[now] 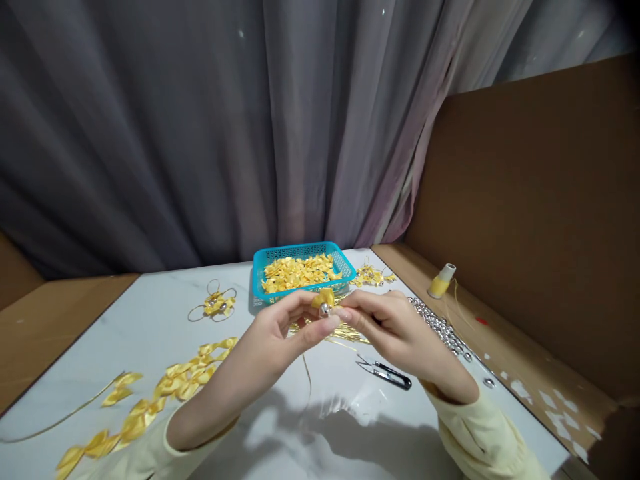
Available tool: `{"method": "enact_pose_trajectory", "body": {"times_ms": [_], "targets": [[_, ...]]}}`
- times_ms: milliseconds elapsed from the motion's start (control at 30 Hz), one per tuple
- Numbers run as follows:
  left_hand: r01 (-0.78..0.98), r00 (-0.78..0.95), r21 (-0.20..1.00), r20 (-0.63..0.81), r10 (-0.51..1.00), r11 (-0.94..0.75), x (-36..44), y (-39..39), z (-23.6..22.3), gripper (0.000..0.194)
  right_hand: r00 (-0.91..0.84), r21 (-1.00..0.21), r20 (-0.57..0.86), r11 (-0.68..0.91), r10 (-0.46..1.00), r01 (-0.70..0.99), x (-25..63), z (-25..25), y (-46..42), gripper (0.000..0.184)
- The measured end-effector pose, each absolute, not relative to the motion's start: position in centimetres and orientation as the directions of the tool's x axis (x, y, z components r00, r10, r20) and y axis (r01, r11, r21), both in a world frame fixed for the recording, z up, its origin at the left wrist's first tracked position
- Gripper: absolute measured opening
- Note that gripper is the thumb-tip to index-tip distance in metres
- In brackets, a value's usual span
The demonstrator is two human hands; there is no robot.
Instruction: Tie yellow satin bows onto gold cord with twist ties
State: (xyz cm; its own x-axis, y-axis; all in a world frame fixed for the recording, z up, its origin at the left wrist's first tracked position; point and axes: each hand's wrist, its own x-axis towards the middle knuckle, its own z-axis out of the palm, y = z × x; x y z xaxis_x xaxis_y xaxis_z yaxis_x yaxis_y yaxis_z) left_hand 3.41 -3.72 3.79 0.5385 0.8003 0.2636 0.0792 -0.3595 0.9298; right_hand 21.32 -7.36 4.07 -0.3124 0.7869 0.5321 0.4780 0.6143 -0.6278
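Note:
Over the middle of the table, my left hand (283, 333) pinches a yellow ribbon bow (326, 297) between thumb and fingers. A small silver bell (325, 309) sits against the bow's lower side. My right hand (385, 323) meets it from the right, its thumb and index finger closed at the bell and bow. A thin gold cord (307, 373) hangs down below my left hand. Behind both hands lies a bundle of gold cords (353, 331), partly covered by them. Black-handled thread snips (385, 373) rest on the table below my right hand.
A blue basket (257, 273) of yellow bows stands at the back. More bows (185, 377) lie left, near a corded bow cluster (219, 305). Silver bells (440, 327) are heaped right, beside a yellow thread spool (442, 281). A cardboard wall (540, 200) borders the right side.

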Motion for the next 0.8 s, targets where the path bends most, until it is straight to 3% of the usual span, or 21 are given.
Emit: {"method": "enact_pose_trajectory", "body": {"times_ms": [267, 367, 533, 800], "targets": [[0.07, 0.544, 0.977, 0.133, 0.828, -0.203, 3.41, -3.94, 4.37, 0.014, -0.331, -0.737, 0.427, 0.536, 0.841, 0.412, 21.25, 4.07, -7.16, 0.029], [0.119, 0.539, 0.96, 0.151, 0.829, -0.252, 3.27, -3.89, 4.07, 0.015, -0.284, -0.713, 0.434, 0.519, 0.855, 0.472, 21.08, 4.05, -7.13, 0.032], [0.173, 0.611, 0.921, 0.178, 0.771, -0.35, 3.39, -3.69, 3.66, 0.013, -0.355, -0.657, 0.439, 0.565, 0.825, 0.499, 20.87, 3.69, -6.93, 0.028], [0.092, 0.626, 0.964, 0.139, 0.767, -0.25, 3.77, -3.81, 4.15, 0.018, -0.345, -0.629, 0.523, 0.626, 0.779, 0.46, 20.62, 3.24, -6.38, 0.027]]}}
